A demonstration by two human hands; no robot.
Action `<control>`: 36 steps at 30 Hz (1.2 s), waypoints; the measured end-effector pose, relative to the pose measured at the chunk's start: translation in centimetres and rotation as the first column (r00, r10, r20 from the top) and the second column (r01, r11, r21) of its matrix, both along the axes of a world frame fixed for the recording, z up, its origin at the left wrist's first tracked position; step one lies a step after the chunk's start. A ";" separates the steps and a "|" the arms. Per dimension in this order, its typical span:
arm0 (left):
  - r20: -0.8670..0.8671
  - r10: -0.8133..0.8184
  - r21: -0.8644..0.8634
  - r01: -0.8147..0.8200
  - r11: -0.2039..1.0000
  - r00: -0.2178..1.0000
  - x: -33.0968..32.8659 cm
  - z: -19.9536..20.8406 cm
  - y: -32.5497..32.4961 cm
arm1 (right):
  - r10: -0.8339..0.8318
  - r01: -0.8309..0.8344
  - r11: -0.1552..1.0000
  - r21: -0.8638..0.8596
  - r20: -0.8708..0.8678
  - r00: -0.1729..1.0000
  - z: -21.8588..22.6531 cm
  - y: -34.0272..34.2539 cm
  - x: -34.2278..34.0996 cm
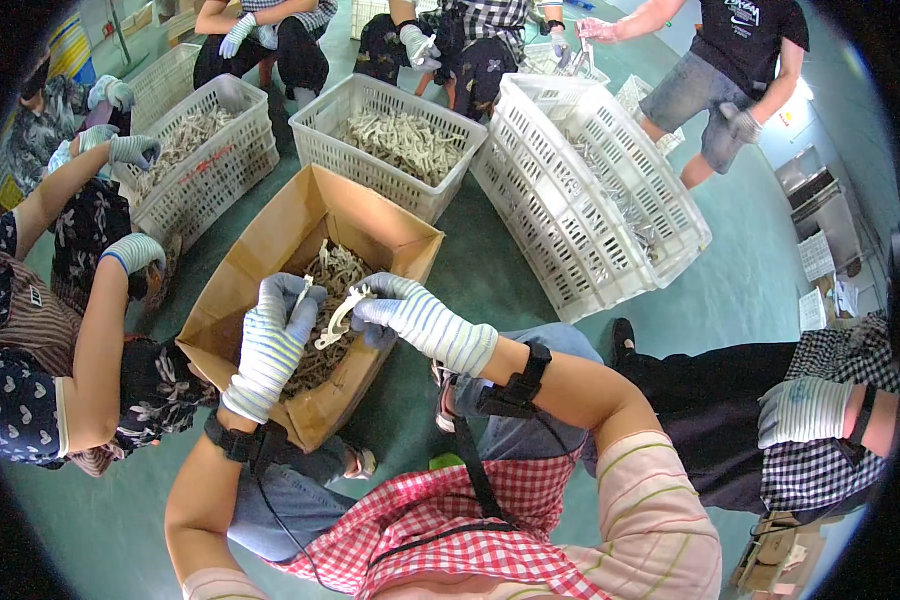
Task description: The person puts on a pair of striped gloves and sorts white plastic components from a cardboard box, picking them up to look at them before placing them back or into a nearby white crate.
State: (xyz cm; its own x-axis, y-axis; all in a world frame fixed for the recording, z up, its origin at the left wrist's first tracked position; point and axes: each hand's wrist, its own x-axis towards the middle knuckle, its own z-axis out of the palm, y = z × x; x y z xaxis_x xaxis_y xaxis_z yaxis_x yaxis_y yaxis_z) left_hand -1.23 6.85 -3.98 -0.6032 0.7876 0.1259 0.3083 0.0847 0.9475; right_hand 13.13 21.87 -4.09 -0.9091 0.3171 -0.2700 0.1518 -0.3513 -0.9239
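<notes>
Underfoot, the green floor (pixel 770 250) carries everything, and people sit and stand in a ring around the containers. Largest is the white slatted crate (pixel 590 190) tipped on its side at upper right, a few pale parts lying against its lower wall. Beside it, at top centre, stands a white basket (pixel 385 130) heaped with cream-coloured plastic parts, and a second basket (pixel 205 150) of the same sort sits to the left, also filled. Nearer the person, an open cardboard box (pixel 300 240) rests on the floor just in front of the knees, its flaps spread and its bottom covered with the same pale pieces.

Over that box both hands work in striped knit gloves. The left hand (pixel 275 335) is closed, its fingers pinching a small pale part at the top. The right hand (pixel 410 315) is closed too, gripping a curved white plastic piece (pixel 338 320) that hangs between the two hands, above the heap in the box. Whether the left hand touches that same piece cannot be told. Black straps wrap both wrists.

To the left, another person's gloved hand (pixel 135 250) is raised near the box's edge. At right, a seated person in checked cloth rests a gloved hand (pixel 805 410) on the lap.
</notes>
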 end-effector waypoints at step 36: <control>0.002 -0.266 0.000 0.266 0.964 0.964 1.0 -0.9 -0.4 | 0.054 -0.121 0.941 -0.317 -0.211 0.976 -2.0 -0.2 -0.3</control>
State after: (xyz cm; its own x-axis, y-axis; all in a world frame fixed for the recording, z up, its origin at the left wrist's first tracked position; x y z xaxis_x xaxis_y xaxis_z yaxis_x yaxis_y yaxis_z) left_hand -0.22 6.50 -4.92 -0.3720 0.9199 0.1244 0.3179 0.0004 0.9481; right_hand 12.88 21.64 -6.06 -0.9745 0.1587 -0.1584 0.0231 -0.6317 -0.7749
